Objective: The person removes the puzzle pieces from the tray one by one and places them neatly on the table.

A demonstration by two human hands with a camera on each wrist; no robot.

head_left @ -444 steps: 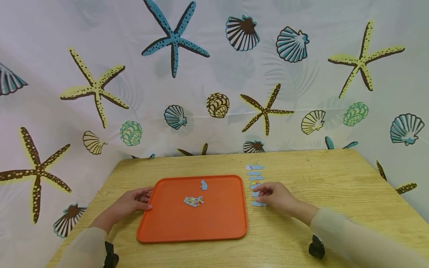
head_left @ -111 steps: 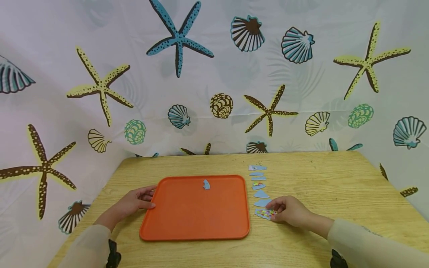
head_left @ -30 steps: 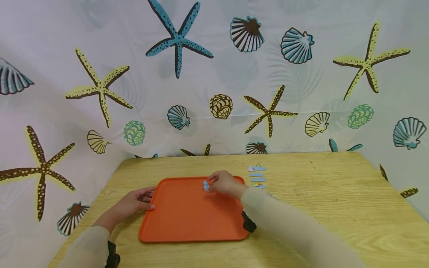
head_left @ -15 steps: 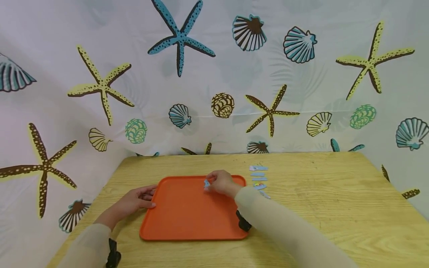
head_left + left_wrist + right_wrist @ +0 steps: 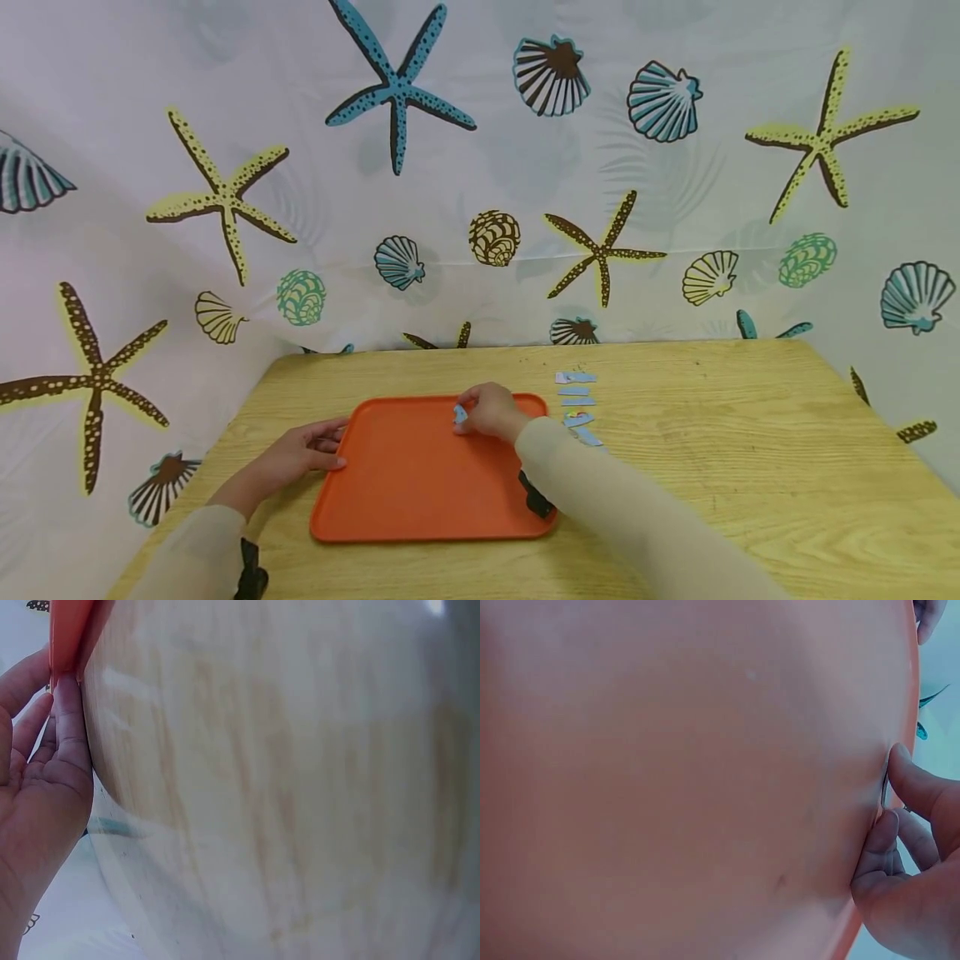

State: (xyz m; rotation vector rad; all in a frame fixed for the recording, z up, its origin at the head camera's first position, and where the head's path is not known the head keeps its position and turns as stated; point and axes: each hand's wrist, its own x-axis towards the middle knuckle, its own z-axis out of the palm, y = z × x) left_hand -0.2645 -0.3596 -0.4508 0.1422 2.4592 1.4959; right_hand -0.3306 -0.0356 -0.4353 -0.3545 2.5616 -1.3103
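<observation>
An orange tray (image 5: 427, 487) lies flat on the wooden table. At its left edge my left hand (image 5: 296, 452) grips the rim, thumb on top; the left wrist view shows the fingers against the tray's side (image 5: 69, 634). Near the tray's back edge my right hand (image 5: 491, 410) pinches a small light-blue paper piece (image 5: 460, 414) between thumb and fingers. In the right wrist view the thumb and a fingertip meet that piece (image 5: 885, 787) at its two ends, low over the tray surface. Most of the piece's outline is hidden by the hand.
A column of light-blue paper pieces (image 5: 577, 402) lies on the table (image 5: 712, 442) right of the tray, one with colourful print (image 5: 577, 418). My right sleeve (image 5: 600, 492) covers the column's near end. A patterned cloth (image 5: 420, 317) hangs behind the table.
The patterned piece left the tray for the table's right-hand column. My right hand then moved from it to the blue piece in the tray. My left hand has stayed at the rim.
</observation>
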